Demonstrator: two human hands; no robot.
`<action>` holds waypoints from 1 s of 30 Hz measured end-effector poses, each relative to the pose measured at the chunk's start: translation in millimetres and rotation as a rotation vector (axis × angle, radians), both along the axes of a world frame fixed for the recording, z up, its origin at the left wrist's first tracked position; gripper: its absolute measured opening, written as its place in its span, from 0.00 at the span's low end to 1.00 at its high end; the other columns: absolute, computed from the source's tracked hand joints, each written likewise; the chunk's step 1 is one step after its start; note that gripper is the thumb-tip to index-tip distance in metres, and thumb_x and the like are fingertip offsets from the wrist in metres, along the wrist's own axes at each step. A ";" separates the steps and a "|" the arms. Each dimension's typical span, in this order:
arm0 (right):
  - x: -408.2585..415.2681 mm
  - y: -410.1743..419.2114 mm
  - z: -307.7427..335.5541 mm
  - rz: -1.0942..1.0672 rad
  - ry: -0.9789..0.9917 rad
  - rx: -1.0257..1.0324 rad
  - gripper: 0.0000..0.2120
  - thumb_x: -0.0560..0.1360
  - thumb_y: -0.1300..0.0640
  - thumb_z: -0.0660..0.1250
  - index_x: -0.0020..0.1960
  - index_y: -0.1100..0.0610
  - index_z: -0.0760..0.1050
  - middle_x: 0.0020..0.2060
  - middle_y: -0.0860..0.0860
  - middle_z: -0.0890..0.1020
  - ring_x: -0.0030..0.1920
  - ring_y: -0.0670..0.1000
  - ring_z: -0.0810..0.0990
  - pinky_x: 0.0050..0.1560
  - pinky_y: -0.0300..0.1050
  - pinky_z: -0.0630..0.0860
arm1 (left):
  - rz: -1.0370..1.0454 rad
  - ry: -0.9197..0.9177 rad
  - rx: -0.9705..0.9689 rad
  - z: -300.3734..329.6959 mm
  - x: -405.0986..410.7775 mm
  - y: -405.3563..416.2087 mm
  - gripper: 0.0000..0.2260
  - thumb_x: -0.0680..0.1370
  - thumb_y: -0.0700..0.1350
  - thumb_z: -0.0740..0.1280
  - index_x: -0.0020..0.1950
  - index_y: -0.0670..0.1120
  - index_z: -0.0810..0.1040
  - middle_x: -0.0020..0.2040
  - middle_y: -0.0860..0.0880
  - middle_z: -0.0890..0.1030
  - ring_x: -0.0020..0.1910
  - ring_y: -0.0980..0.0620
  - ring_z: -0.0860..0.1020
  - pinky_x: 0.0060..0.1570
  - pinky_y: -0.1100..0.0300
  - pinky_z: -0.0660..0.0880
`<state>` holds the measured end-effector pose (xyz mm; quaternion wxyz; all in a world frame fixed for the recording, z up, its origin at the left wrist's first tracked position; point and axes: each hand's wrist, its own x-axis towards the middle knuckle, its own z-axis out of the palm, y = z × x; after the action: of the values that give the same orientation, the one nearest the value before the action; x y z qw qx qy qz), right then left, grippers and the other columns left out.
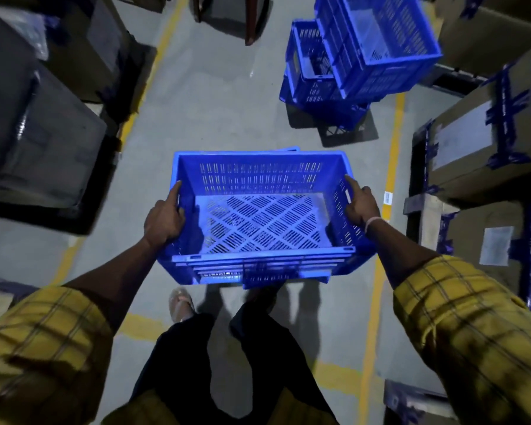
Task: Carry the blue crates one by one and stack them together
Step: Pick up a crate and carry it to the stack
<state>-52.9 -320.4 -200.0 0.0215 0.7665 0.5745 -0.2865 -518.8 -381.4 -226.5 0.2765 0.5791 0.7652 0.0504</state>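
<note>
Slotted rectangular plastic blue crate (259,216) mid-frame; left hand (163,220) and right hand (360,205) curl fingers over its side rims.

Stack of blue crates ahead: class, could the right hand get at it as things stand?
Probably not yet. The right hand grips the carried crate, as does the left hand; open floor separates it from the stack.

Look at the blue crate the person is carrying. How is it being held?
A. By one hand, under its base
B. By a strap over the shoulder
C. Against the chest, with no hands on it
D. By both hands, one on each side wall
D: the left hand grips the left wall of the carried blue crate and the right hand grips its right wall.
</note>
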 end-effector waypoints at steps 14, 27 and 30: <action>-94.1 -13.6 111.9 0.174 0.056 0.157 0.38 0.73 0.67 0.61 0.79 0.45 0.58 0.64 0.66 0.67 0.53 0.68 0.77 0.56 0.54 0.75 | 0.281 -0.146 0.169 116.8 -77.6 -102.8 0.30 0.75 0.53 0.54 0.79 0.60 0.59 0.58 0.36 0.81 0.53 0.35 0.80 0.53 0.43 0.77; -212.8 -57.0 166.9 0.562 0.172 0.146 0.36 0.73 0.70 0.55 0.77 0.45 0.62 0.56 0.66 0.74 0.31 0.60 0.73 0.29 0.42 0.66 | 0.671 -0.109 0.245 179.0 -107.3 -308.0 0.28 0.80 0.42 0.61 0.79 0.57 0.62 0.61 0.37 0.81 0.53 0.35 0.80 0.50 0.48 0.74; -243.5 -65.6 175.2 0.676 0.183 0.154 0.35 0.74 0.70 0.55 0.77 0.46 0.62 0.57 0.66 0.70 0.29 0.59 0.70 0.35 0.44 0.69 | 0.789 -0.080 0.234 178.2 -100.0 -350.2 0.28 0.80 0.43 0.62 0.78 0.58 0.62 0.61 0.38 0.81 0.53 0.35 0.80 0.51 0.47 0.74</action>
<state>-296.4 -386.0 -24.7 0.0055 0.5035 0.8150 -0.2866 -618.8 -731.6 -48.3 0.1979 0.2663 0.9063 0.2618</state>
